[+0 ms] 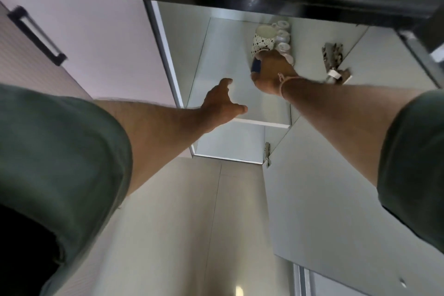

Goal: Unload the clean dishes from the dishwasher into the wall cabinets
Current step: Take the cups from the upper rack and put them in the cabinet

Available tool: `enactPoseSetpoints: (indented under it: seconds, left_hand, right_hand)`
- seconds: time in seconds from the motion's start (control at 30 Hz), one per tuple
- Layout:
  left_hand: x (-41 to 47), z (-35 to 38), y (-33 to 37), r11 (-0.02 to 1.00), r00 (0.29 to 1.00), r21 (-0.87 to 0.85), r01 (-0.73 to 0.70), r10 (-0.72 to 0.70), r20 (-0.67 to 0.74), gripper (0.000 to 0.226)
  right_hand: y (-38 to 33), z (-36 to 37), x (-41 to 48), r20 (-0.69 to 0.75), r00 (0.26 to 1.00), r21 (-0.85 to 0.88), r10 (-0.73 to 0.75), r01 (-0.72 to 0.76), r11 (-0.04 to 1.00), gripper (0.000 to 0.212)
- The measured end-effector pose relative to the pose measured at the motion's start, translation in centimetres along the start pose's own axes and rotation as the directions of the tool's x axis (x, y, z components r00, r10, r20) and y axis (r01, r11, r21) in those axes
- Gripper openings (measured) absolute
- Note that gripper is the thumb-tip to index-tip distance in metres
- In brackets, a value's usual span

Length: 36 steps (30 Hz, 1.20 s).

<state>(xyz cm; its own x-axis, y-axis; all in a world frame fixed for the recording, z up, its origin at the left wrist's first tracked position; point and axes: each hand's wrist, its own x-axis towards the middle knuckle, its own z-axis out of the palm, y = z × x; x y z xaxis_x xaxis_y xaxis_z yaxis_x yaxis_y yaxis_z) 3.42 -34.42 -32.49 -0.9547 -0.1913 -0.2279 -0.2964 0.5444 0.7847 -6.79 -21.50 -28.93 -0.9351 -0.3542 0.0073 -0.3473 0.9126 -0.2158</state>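
Two bare arms in green short sleeves are stretching up into an open wall cabinet (182, 38), seen from below. The right hand (271, 72), w/ a thread band at the wrist, is gripping a small dark-blue dish (256, 65). Its fingers are curling round the dish and hiding most of it, so whether it's a cup or a small bowl can't be told. The dish is sitting in the compartment above the shelf (262, 123), right beside a patterned mug (263, 39), w/ a cluster of white cups (283, 38) just past that, toward the cabinet's right wall. Whether the dish is touching the shelf is hidden. The left hand (222, 101) is hovering lower, near the shelf's front edge, fingers spread & relaxed, holding nothing. The cabinet door (324, 175) is hanging open at right, w/ a hinge (267, 154) showing.

The step in hand is prob. putting one clean dish away beside the other cups. The next move is likely calling for setting it down flat w/o knocking the mug, then letting go. The gap is looking tight, so a gentle placement seems wise. The dishwasher isn't in view, so what's left to unload can't be judged.
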Motion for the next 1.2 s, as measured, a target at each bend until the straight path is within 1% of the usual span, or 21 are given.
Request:
enactPoseSetpoints:
  seconds: [0.17,0.33,0.4,0.6,0.67,0.77,0.87,0.93,1.03,1.1,1.2]
  left_hand:
    - [-6.2,-2.2,1.7,1.0,1.0,0.027,-0.014,0.014,0.009,0.09]
    - [-13.8,-4.1,5.1,0.996,0.997,0.048,-0.077,0.076,0.015,0.086]
    - [-17.1,-4.3,6.6,0.992,0.994,0.071,-0.108,0.107,0.015,0.083]
    - [-24.7,-2.5,11.6,0.982,0.984,0.072,-0.177,0.176,0.028,0.075]
    - [-26.8,-1.2,13.5,0.97,0.973,0.075,-0.23,0.23,0.011,0.065]
    - [-29.9,0.9,16.9,0.937,0.938,0.084,-0.34,0.344,-0.044,0.047]
    - [-32.1,3.0,20.6,0.906,0.905,0.117,-0.408,0.418,-0.081,0.039]
    - [-33.6,4.9,23.4,0.89,0.884,0.13,-0.438,0.452,-0.115,0.032]
    - [-35.2,8.2,26.9,0.876,0.868,0.158,-0.456,0.477,-0.137,0.027]
    - [-36.0,10.7,29.2,0.861,0.857,0.169,-0.479,0.501,-0.119,0.026]
    - [-36.4,14.4,31.7,0.859,0.873,0.185,-0.478,0.488,-0.013,0.032]
  right_hand:
    - [-1.6,-3.7,-5.7,0.003,1.0,0.031,0.017,-0.017,0.999,0.046]
    - [-2.8,-8.7,-13.4,-0.047,0.997,0.08,0.055,-0.051,0.995,0.043]
    - [-3.2,-10.7,-17.0,-0.061,0.996,0.077,0.071,-0.066,0.995,0.044]
    - [-2.9,-16.1,-26.9,-0.09,0.99,0.091,0.107,-0.098,0.991,0.054]
    - [-2.1,-17.7,-29.9,-0.122,0.989,0.08,0.086,-0.076,0.994,0.048]
    - [-0.1,-20.0,-34.0,-0.197,0.978,0.09,0.074,-0.057,0.994,0.035]
    - [3.2,-21.9,-37.0,-0.222,0.971,0.107,0.092,-0.069,0.992,0.025]
    - [6.0,-23.3,-39.3,-0.222,0.97,0.094,0.097,-0.078,0.993,0.025]
    - [10.6,-24.8,-42.5,-0.185,0.976,0.089,0.115,-0.099,0.991,0.031]
    - [13.9,-25.6,-43.9,-0.162,0.976,0.081,0.146,-0.134,0.988,0.031]
    - [17.9,-25.9,-45.0,-0.143,0.969,0.105,0.202,-0.188,0.977,0.028]
